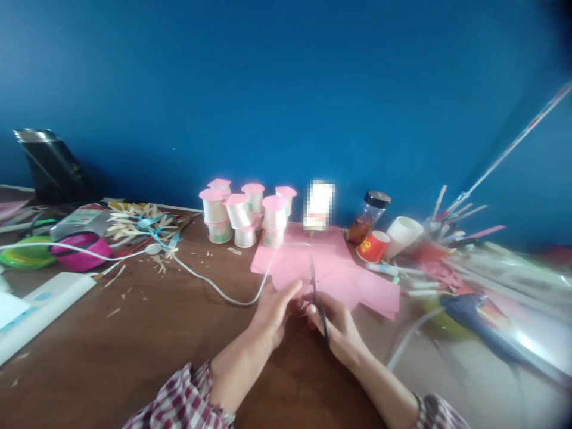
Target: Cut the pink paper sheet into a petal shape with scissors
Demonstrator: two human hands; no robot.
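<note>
My right hand [340, 329] is closed round the dark handles of a pair of scissors [314, 283], whose blades point away from me toward the wall. Beside it, my left hand [270, 316] has its thumb stretched forward and grips a piece of pink paper [286, 279]. The fingertips of both hands are close together and partly hidden. Under and beyond the hands lie sheets of pink paper [333, 241]. At the back left of these sheets stand several white paper cups [245, 237], stacked in pairs with pink paper discs on top.
At the right are a jar [363, 220], a red paper cup [373, 246], a white cup [403, 235] and a glue gun [487, 325]. A white cable [214, 290] crosses the brown table [170, 357] toward a power strip [53, 304]. A tape roll [83, 250] lies left.
</note>
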